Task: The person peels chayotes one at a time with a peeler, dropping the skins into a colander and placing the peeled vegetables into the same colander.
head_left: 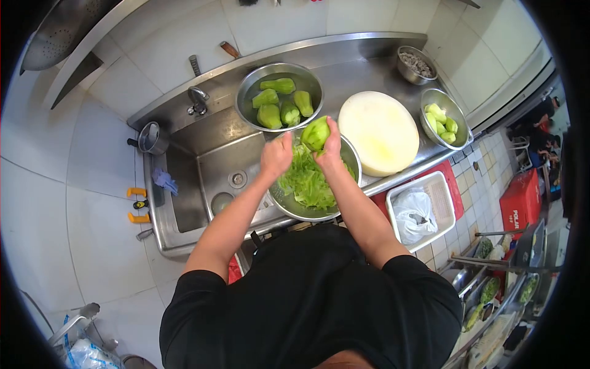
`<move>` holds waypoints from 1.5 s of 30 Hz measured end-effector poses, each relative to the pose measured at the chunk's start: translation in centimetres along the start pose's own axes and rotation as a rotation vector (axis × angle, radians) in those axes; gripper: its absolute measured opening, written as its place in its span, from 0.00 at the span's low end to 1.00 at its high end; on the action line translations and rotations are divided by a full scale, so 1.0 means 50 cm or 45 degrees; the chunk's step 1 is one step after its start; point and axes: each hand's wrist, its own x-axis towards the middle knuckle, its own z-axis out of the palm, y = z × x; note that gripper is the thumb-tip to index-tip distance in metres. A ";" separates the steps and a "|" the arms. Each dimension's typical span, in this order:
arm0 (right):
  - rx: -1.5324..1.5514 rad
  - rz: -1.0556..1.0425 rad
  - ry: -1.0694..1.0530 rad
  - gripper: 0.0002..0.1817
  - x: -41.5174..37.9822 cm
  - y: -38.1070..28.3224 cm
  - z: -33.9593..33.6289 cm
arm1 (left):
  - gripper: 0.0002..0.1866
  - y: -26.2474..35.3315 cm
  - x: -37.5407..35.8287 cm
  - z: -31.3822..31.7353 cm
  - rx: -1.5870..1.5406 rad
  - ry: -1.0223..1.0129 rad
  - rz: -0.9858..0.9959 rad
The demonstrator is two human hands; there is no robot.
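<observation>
My right hand [330, 147] grips a bright green chayote-like vegetable [316, 134] above the rim of a metal bowl. To its left my left hand [277, 157] is closed and slightly blurred; whatever its fingers hold, if anything, is hidden. Beneath both hands, the metal bowl [299, 213] holds a heap of light green leafy pieces [312, 184]. Just behind, a metal basin [241, 101] contains several more green vegetables [268, 115] of the same sort, seemingly in water.
A thick round cutting board [379, 132] lies right of my hands. Beyond are a bowl of pale green pieces [447, 129] and a bowl of greyish bits [416, 64]. The sink [212, 166] and faucet [197, 101] are left. A white basket [452, 209] with a plastic bag [413, 214] stands below right.
</observation>
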 end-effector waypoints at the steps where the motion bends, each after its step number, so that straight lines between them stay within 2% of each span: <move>1: 0.009 -0.006 -0.034 0.15 0.008 0.007 -0.007 | 0.35 -0.009 0.008 0.009 0.037 -0.017 0.027; 4: -0.088 -0.222 -0.025 0.16 0.077 0.061 -0.045 | 0.35 -0.004 -0.009 0.062 0.077 -0.079 0.092; 6: -0.081 -0.227 -0.014 0.17 0.084 0.057 -0.047 | 0.36 0.027 -0.076 0.092 0.006 -0.131 0.110; 7: -0.073 -0.231 -0.009 0.18 0.073 0.049 -0.033 | 0.36 0.022 -0.066 0.087 -0.032 -0.156 0.101; 10: 0.009 -0.109 -0.043 0.20 -0.003 0.011 0.011 | 0.37 0.012 -0.003 0.026 -0.039 -0.014 0.008; 11: -0.008 -0.125 -0.071 0.22 -0.007 0.010 0.010 | 0.37 0.020 0.016 -0.001 -0.013 0.001 -0.045; 14: -0.057 -0.246 -0.199 0.22 0.020 0.030 -0.006 | 0.37 -0.010 0.022 0.030 0.168 -0.081 -0.028; 15: -0.116 -0.294 -0.188 0.23 0.030 0.035 -0.016 | 0.36 0.009 -0.018 0.045 0.157 -0.186 0.014; 17: -0.237 -0.391 -0.168 0.23 0.048 0.038 -0.030 | 0.36 0.026 -0.057 0.043 0.145 -0.220 0.081; 18: -0.194 -0.355 -0.192 0.23 0.043 0.034 -0.028 | 0.36 0.032 -0.065 0.038 0.141 -0.236 0.113; 20: -0.105 -0.284 -0.236 0.22 0.020 0.020 -0.017 | 0.36 0.043 -0.024 -0.001 0.124 -0.142 0.018; 22: -0.199 -0.296 -0.263 0.22 0.005 0.018 -0.019 | 0.36 0.047 0.009 -0.037 0.090 -0.091 -0.030; 23: -0.244 -0.304 -0.284 0.22 0.002 0.018 -0.015 | 0.37 0.035 0.016 -0.023 0.135 -0.151 -0.093; 26: -0.213 -0.303 -0.282 0.21 0.019 0.024 -0.028 | 0.38 0.023 -0.036 0.012 0.254 -0.179 0.056; 27: -0.229 -0.316 -0.280 0.21 0.016 0.019 -0.023 | 0.38 0.044 -0.045 -0.012 0.165 -0.157 0.074; 31: -0.291 -0.332 -0.259 0.21 -0.009 0.015 -0.027 | 0.35 0.021 0.007 -0.037 0.095 -0.080 -0.084; 33: -0.324 -0.332 -0.246 0.21 -0.011 0.022 -0.020 | 0.35 0.004 -0.016 0.017 0.158 -0.168 -0.020; 35: -0.366 -0.345 -0.203 0.21 -0.011 0.018 -0.016 | 0.35 0.036 -0.075 0.023 0.149 -0.258 0.091; 38: -0.219 -0.264 -0.158 0.22 -0.011 0.009 -0.015 | 0.36 0.018 -0.077 0.027 0.066 -0.136 0.129; 39: -0.175 -0.237 -0.153 0.22 -0.011 0.010 -0.017 | 0.36 0.019 -0.062 0.011 0.076 -0.133 0.014; 42: -0.066 -0.160 -0.134 0.21 -0.013 0.014 -0.013 | 0.36 0.008 -0.032 -0.003 0.007 -0.017 -0.077; 43: -0.036 -0.134 -0.118 0.20 -0.025 0.020 -0.005 | 0.36 0.005 -0.043 0.020 0.156 -0.123 0.006; 45: 0.047 -0.085 -0.130 0.19 -0.015 0.030 -0.006 | 0.36 0.022 -0.109 0.061 0.092 -0.173 0.084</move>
